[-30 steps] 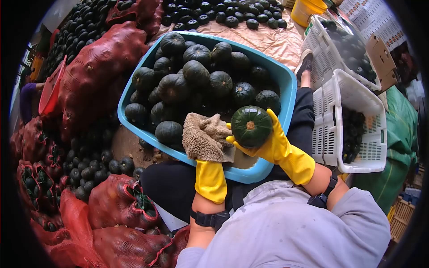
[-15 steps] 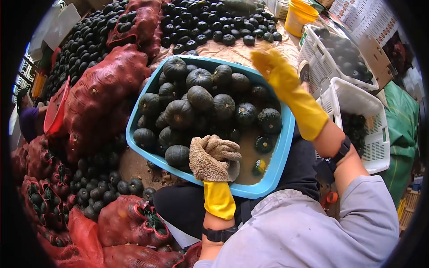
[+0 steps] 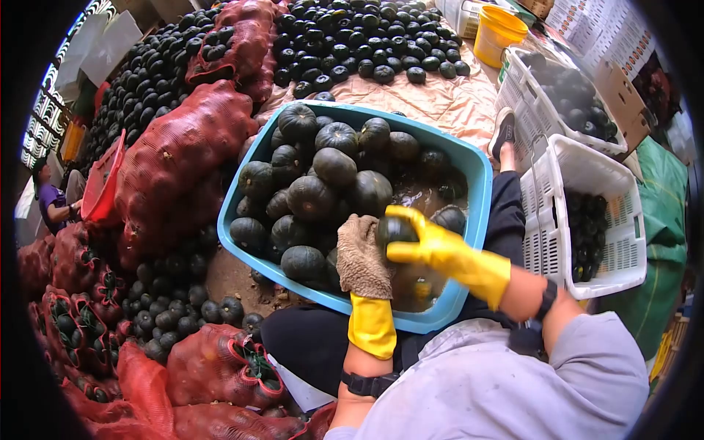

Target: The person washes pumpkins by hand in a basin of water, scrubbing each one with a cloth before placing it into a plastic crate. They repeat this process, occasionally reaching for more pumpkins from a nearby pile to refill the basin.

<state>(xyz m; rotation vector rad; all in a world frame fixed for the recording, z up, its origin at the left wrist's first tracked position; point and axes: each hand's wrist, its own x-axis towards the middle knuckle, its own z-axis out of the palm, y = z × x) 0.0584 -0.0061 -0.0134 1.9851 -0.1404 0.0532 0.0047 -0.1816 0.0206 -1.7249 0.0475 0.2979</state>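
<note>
A dark green pumpkin (image 3: 396, 231) is held between my two hands above the front right of a blue tub (image 3: 480, 198). My right hand (image 3: 422, 242), in a yellow rubber glove, curls its fingers and thumb round the pumpkin's right side. My left hand (image 3: 364, 257) wears a brown fleecy mitt over a yellow glove and presses against the pumpkin's left side; its fingers are hidden within the mitt. Several other dark pumpkins (image 3: 312, 196) are heaped in the tub, and murky water (image 3: 411, 275) shows below my hands.
Red mesh sacks (image 3: 176, 154) crowd the left, with loose pumpkins (image 3: 172, 308) on the floor beside them. More pumpkins (image 3: 367, 44) cover a sheet at the back. White crates (image 3: 609, 271) and a yellow bucket (image 3: 499, 35) stand on the right. A person (image 3: 55, 202) sits far left.
My right hand has come down from beyond the tub's back right rim to the pumpkin at the mitt. The mitted left hand has turned more upright. The view has shifted slightly.
</note>
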